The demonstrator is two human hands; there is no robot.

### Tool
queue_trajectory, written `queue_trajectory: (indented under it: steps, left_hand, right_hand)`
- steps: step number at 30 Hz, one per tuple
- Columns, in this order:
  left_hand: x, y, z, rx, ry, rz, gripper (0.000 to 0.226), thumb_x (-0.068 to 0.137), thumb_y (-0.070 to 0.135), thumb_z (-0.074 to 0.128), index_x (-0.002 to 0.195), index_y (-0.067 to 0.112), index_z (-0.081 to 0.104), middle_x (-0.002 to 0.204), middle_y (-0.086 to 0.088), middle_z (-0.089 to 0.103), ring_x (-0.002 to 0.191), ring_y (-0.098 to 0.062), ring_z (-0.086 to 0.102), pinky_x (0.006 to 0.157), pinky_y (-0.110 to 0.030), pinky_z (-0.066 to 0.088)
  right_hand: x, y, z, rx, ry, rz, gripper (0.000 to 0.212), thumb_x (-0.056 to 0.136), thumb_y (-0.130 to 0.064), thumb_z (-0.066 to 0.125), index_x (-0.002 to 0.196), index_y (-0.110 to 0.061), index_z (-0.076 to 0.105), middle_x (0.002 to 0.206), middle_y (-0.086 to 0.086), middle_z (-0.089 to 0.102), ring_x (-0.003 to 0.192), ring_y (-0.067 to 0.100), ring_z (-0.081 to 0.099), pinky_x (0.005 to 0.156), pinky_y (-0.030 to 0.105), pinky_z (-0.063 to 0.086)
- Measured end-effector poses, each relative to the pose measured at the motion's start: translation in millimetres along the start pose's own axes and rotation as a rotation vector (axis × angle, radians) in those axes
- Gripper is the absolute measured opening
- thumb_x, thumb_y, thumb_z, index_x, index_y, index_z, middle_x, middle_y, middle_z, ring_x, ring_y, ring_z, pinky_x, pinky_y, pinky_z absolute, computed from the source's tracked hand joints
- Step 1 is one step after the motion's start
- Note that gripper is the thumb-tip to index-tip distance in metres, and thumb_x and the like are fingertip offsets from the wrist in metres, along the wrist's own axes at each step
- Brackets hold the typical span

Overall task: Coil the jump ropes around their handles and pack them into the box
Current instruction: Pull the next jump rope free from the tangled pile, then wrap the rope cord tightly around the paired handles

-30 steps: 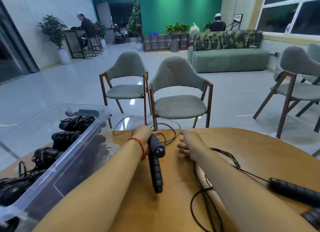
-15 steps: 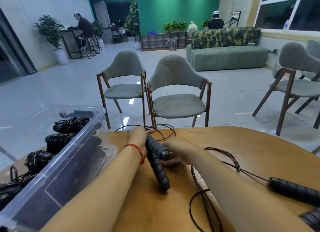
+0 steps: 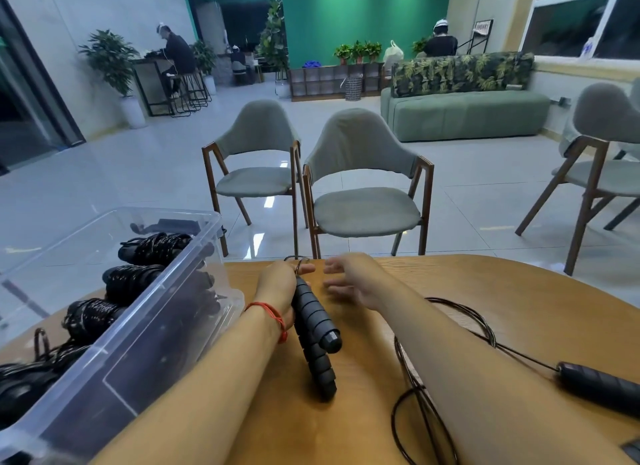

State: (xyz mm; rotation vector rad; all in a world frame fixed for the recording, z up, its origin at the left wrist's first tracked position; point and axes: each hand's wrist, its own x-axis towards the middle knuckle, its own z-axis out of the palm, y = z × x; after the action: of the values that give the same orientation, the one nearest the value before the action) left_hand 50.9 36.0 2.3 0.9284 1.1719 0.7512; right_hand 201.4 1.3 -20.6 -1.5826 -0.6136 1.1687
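Jump rope cord [image 3: 412,388] is lying slack on the table [image 3: 519,291] nearest me, looping out from beneath the right forearm. One strand is running off right to a loose handle [image 3: 595,386] lying flat, well apart from the hands. I cannot tell whether this slack belongs to the rope in hand.

Mid-table: the left hand [image 3: 277,284], red string [image 3: 270,314] at the wrist, is gripping two black ribbed handles [image 3: 313,329] side by side, butt ends pointing back at me, the lower one appearing to rest on the wood. Fingers are curling round the far ends, where a small loop of cord is showing at the fingertips. The right hand [image 3: 349,281] is hovering just beside it, fingers spread and relaxed, holding nothing; slightly blurred.

Left of the arm: the clear box [image 3: 166,326] is already holding several coiled ropes [image 3: 152,248] in a row.

Judgement: wrapping is only beginning; the handles are bare. For a good coil, the left grip should be clamping both handles parallel. The right should be taking cord close to the far ends and laying turns snug and adjacent under light tension. It should be feeding slack so nothing is snagging the forearm or dragging the loose handle.

Beyond the table edge, two grey chairs [image 3: 363,201] are standing.
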Motion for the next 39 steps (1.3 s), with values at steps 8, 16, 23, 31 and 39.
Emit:
queue_trajectory:
  steps: [8, 16, 23, 31, 39]
  left_hand:
    - [2, -7, 7, -0.091, -0.142, 0.079, 0.032, 0.105, 0.016, 0.052, 0.133, 0.022, 0.066, 0.121, -0.009, 0.073, 0.076, -0.027, 0.074, 0.09, -0.059, 0.062]
    - [3, 19, 28, 0.162, -0.086, 0.451, 0.038, 0.101, 0.039, 0.056, 0.136, 0.028, 0.064, 0.106, 0.004, 0.074, 0.096, -0.025, 0.067, 0.086, -0.042, 0.057]
    - [3, -22, 24, 0.175, -0.254, 0.339, 0.06, 0.104, 0.071, 0.038, 0.137, 0.029, 0.062, 0.114, 0.004, 0.072, 0.1, -0.009, 0.07, 0.073, -0.03, 0.053]
    - [9, -71, 10, 0.259, -0.363, 0.449, 0.036, 0.105, 0.053, 0.056, 0.138, 0.039, 0.057, 0.125, 0.009, 0.072, 0.115, -0.011, 0.071, 0.098, -0.044, 0.06]
    - [4, -68, 10, 0.404, -0.321, 0.441, 0.08, 0.105, 0.074, 0.023, 0.093, 0.012, 0.073, 0.074, -0.008, 0.072, 0.062, -0.019, 0.066, 0.059, -0.032, 0.053]
  right_hand:
    - [-41, 11, -4, -0.08, -0.277, 0.053, 0.055, 0.099, -0.071, 0.052, 0.134, -0.03, 0.067, 0.123, 0.015, 0.071, 0.107, 0.038, 0.073, 0.082, 0.045, 0.064]
    - [-68, 19, -14, -0.125, -0.456, -0.075, 0.045, 0.099, -0.045, 0.069, 0.139, -0.025, 0.061, 0.131, 0.007, 0.072, 0.125, 0.031, 0.066, 0.106, 0.051, 0.056]
    - [-59, 23, -20, 0.219, -0.29, -0.18, 0.025, 0.103, -0.015, 0.056, 0.127, -0.014, 0.062, 0.116, 0.017, 0.075, 0.109, 0.035, 0.074, 0.091, 0.044, 0.062]
    - [-34, 54, -26, 0.31, -0.161, -0.22, 0.034, 0.098, -0.028, 0.063, 0.129, -0.016, 0.069, 0.124, 0.019, 0.074, 0.122, 0.041, 0.067, 0.104, 0.058, 0.056]
    - [-24, 52, -27, 0.452, -0.047, -0.355, 0.03, 0.102, -0.022, 0.062, 0.13, -0.015, 0.069, 0.125, 0.014, 0.075, 0.114, 0.03, 0.071, 0.104, 0.057, 0.057]
